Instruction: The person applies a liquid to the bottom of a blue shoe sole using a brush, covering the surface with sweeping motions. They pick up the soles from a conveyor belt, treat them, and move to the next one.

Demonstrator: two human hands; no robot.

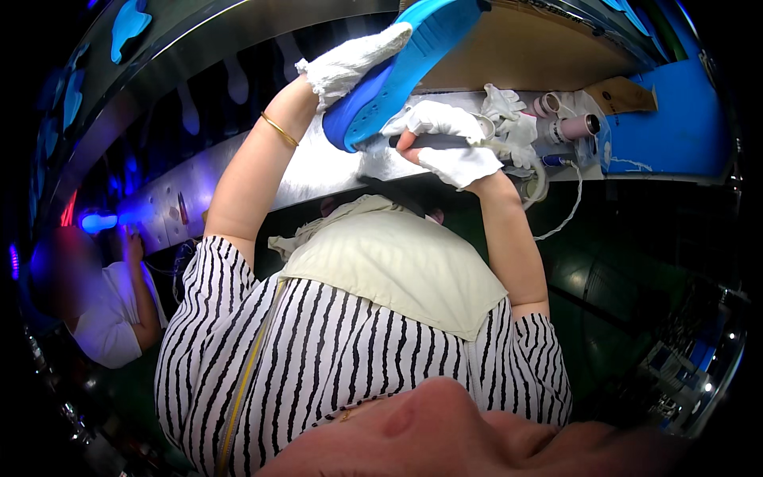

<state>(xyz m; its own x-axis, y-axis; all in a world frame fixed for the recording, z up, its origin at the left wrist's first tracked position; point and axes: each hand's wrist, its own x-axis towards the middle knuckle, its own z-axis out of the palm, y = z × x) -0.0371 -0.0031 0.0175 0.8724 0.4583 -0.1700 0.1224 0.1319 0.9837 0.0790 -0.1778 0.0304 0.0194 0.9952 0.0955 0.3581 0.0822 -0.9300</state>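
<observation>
A blue clog (405, 75), light blue along its sole and darker at one end, is held up tilted over the metal workbench. My left hand (354, 65), in a white glove, grips it along its left side. Small holes show in the darker part. In my right hand (457, 147), gloved in white with a bare fingertip showing, is a slim tool with a grey handle (439, 142). Its tip is by the lower end of the clog; I cannot tell whether it touches. A pale cord runs from near that hand.
On the metal workbench (306, 176), to the right, lie crumpled white gloves (509, 131) and a pink bottle (574, 128). A brown cardboard panel (524, 60) stands behind, a blue panel (675, 135) farther right. A white cord (571, 211) hangs off the edge. A person (119, 310) works at far left.
</observation>
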